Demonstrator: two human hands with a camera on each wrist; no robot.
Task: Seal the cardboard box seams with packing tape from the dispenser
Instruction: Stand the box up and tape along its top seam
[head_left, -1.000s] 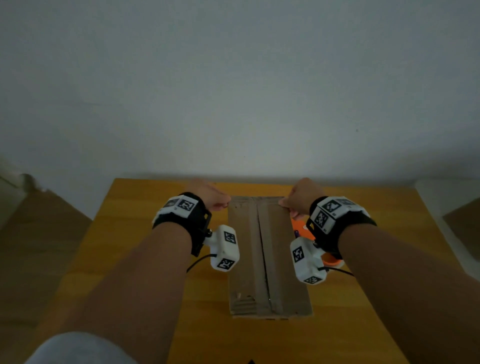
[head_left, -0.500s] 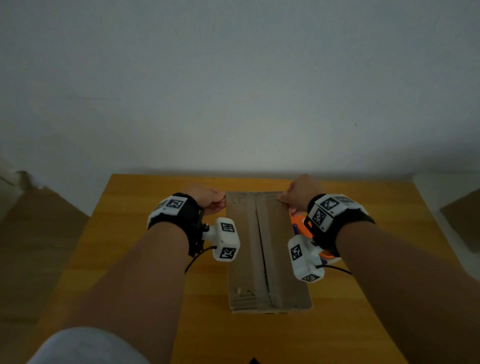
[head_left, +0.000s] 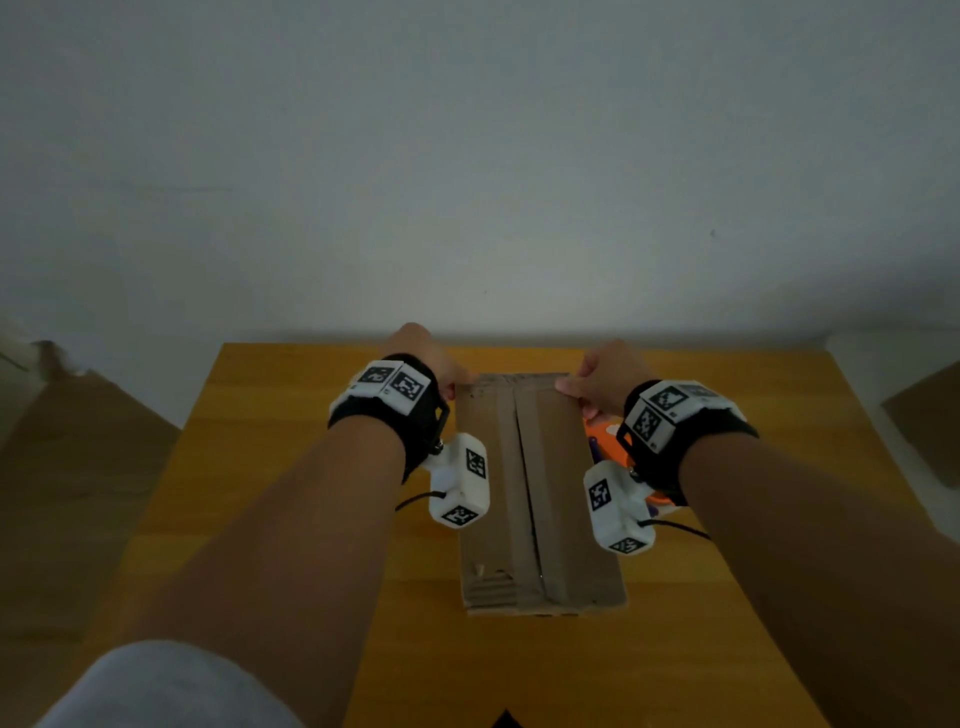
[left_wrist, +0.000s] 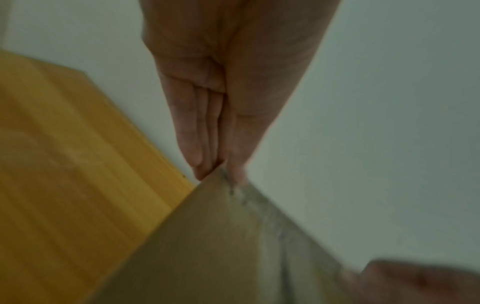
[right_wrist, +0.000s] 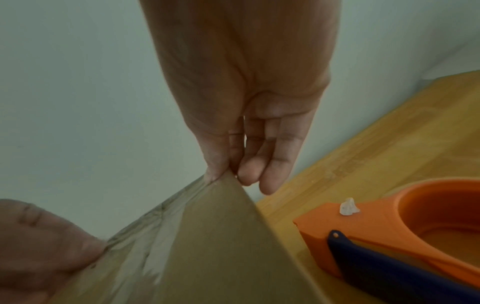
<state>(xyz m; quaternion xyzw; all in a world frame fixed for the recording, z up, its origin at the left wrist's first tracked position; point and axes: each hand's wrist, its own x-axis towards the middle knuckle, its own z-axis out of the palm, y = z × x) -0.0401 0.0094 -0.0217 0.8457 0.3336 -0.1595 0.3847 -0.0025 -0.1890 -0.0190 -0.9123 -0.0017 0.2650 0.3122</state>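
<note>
Flattened cardboard box (head_left: 537, 493) lies centre frame on the table (head_left: 291, 467). Your left hand (head_left: 431, 364) and right hand (head_left: 605, 379) each pinch a far corner. Orange dispenser (right_wrist: 405, 230) sits just right of the box.

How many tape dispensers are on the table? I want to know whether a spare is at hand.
1. The orange tape dispenser lies on the wooden table right of the cardboard box, under the right hand. The arms could hide another.

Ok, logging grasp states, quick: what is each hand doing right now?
Left hand: pinches the far left corner of the cardboard box.
Right hand: pinches the box's far right corner.
</note>
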